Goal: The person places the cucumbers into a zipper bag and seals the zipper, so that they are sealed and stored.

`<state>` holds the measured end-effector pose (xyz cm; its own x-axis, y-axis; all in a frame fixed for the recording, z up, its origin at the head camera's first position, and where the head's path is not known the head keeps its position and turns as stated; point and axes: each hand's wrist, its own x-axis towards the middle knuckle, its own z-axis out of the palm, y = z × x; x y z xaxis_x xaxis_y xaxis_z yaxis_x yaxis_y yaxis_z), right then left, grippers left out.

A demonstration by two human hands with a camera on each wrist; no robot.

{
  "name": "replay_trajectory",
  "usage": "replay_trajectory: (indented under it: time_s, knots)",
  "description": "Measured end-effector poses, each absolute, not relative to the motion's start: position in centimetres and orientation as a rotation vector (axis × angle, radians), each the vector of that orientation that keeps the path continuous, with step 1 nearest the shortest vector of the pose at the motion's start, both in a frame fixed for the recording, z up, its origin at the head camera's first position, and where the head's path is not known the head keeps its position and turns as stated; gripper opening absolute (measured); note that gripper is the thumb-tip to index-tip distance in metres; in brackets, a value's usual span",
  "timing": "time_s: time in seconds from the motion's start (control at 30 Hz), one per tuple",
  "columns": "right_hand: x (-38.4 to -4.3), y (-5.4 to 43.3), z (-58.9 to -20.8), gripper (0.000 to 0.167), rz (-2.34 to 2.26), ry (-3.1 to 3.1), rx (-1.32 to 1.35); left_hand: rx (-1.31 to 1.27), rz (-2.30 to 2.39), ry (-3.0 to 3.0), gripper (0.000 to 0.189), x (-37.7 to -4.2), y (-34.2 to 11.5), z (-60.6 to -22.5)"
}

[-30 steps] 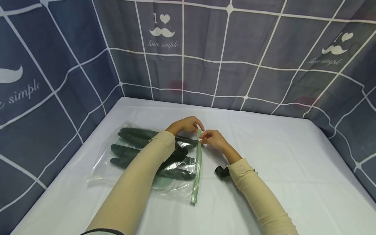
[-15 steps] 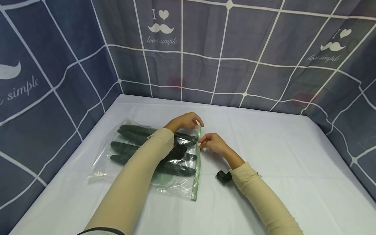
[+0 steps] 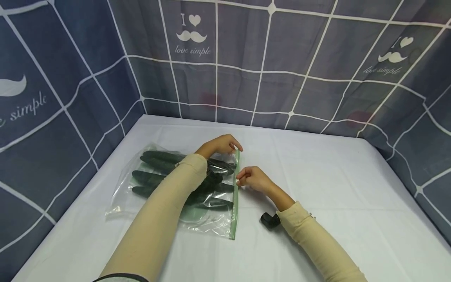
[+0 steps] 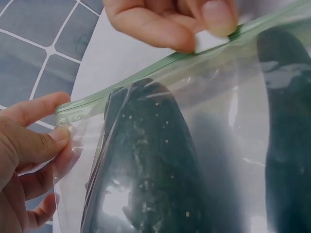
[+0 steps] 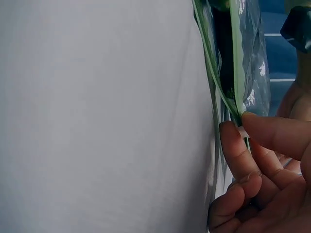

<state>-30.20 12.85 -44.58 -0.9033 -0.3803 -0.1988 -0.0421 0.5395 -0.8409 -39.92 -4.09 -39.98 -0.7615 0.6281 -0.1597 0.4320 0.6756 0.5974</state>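
Note:
A clear zip bag (image 3: pixel 215 228) with a green closing strip (image 3: pixel 235 211) lies on the white table, holding several cucumbers (image 3: pixel 146 178). My left hand (image 3: pixel 222 144) pinches the bag's far corner between thumb and fingers, at the end of the strip. Partway along that strip, my right hand (image 3: pixel 256 179) pinches a small white slider (image 4: pixel 211 41) between thumb and forefinger. In the right wrist view the strip's two green edges (image 5: pixel 236 63) stand apart on one side of the slider. The left sleeve hides part of the bag and cucumbers.
White cloth (image 3: pixel 317 176) covers the table. Dark grid-patterned curtains (image 3: pixel 246 90) stand behind it and at both sides. A black wrist camera (image 3: pixel 269 220) sits beside the right cuff, close over the cloth. A pale green round patch (image 3: pixel 193 215) shows through the bag's near side.
My right hand has moved along the strip toward the near side with the slider, away from my left hand. The left hand stays at the far corner.

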Motion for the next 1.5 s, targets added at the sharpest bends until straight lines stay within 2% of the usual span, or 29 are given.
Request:
replay_trajectory:
  time_s: [0.9, 0.97, 1.5]
  knots:
    - [-27.0, 12.9, -44.8, 0.012, -1.252, 2.412, -0.401, 0.783, 0.789, 2.554, 0.033, -39.7, -4.1, -39.6]
    - [-26.2, 12.8, -43.9, 0.013, -1.258, 2.408, -0.418, 0.77, 0.802, 2.548, 0.033, -39.8, -4.1, -39.6]
    - [-24.2, 13.0, -45.2, 0.009, -1.265, 2.387, -0.48, 0.755, 0.815, 2.546, 0.035, -39.8, -4.0, -39.4]
